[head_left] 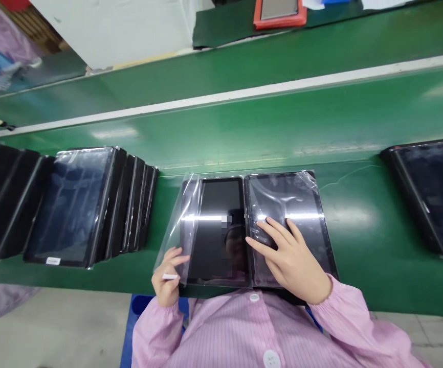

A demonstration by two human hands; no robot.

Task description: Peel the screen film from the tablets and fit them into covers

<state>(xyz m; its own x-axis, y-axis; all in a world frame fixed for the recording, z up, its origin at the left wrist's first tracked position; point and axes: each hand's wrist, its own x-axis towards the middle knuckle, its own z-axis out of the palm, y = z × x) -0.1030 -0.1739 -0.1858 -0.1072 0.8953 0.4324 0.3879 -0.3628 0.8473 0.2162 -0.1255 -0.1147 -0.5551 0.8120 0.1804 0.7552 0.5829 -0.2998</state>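
Two dark tablets lie side by side in front of me. Over the left tablet [219, 235] a clear protective film [181, 225] is folded back towards the left, leaving much of the glossy screen bare. My left hand [170, 278] grips the film's lower left part, and a small white tab [170, 276] shows at its fingers. My right hand [290, 255] rests with fingers spread on the right tablet [309, 240], which has a wrinkled clear film over its face. Wrinkles and reflections show most near its top edge and right corner.
A leaning row of tablets [71, 204] stands to the left on the green bench [359, 225]. Stacked tablets [436, 194] lie at the far right. Beyond a raised white strip [221, 97] sit a white box [122, 30] and a red-framed item [280, 20].
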